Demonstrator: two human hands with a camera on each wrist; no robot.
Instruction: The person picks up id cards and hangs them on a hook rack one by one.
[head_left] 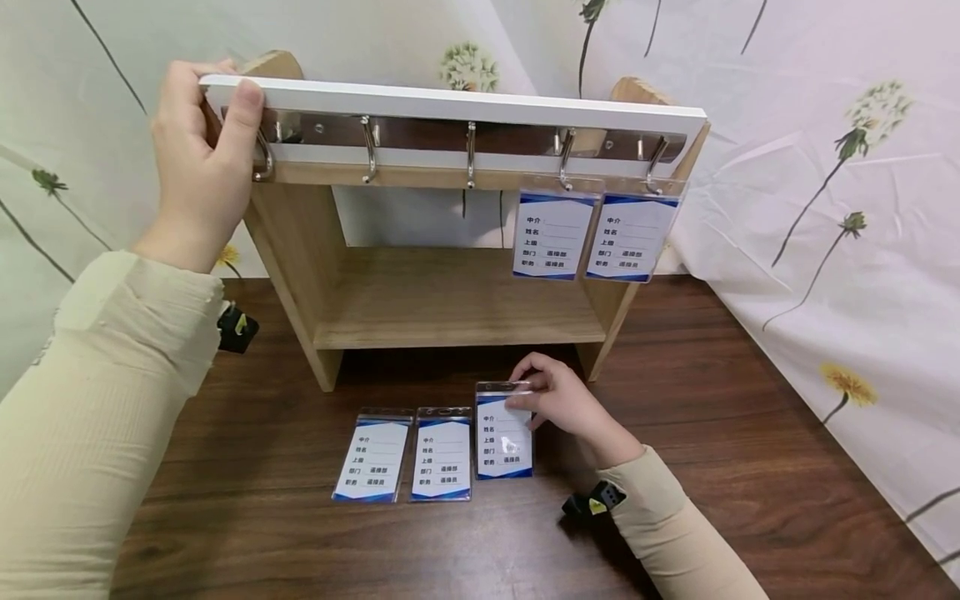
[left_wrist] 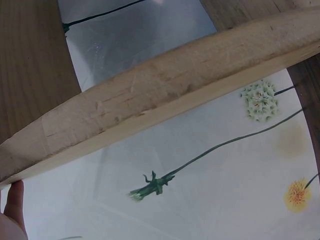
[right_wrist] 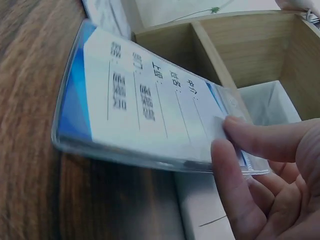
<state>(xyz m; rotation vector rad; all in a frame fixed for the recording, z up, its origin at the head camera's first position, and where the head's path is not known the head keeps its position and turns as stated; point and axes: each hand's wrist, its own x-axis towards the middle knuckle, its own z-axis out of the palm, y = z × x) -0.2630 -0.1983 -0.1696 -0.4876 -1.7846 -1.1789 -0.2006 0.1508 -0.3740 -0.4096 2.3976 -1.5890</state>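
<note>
My left hand [head_left: 202, 158] grips the left end of the white-fronted hook rack [head_left: 450, 96], its thumb over the front board. The left wrist view shows only a fingertip [left_wrist: 16, 200] at the wooden side panel [left_wrist: 125, 95]. Between thumb and fingers, my right hand [head_left: 558, 398] pinches the top right corner of a badge in a clear holder [head_left: 504, 437]. The right wrist view has this badge [right_wrist: 145, 105] tilted, its top edge at the fingers. Left of it, a second badge [head_left: 441, 458] and a third badge [head_left: 372, 458] lie flat on the table.
Two more badges hang at the rack's right, one [head_left: 552, 236] from the fourth hook [head_left: 567, 158], another [head_left: 632, 237] from the rightmost. The rack's lower wooden shelf [head_left: 457, 300] stands behind the table badges. Flower-printed cloth [head_left: 787, 125] covers the back and right side of the dark table [head_left: 720, 417].
</note>
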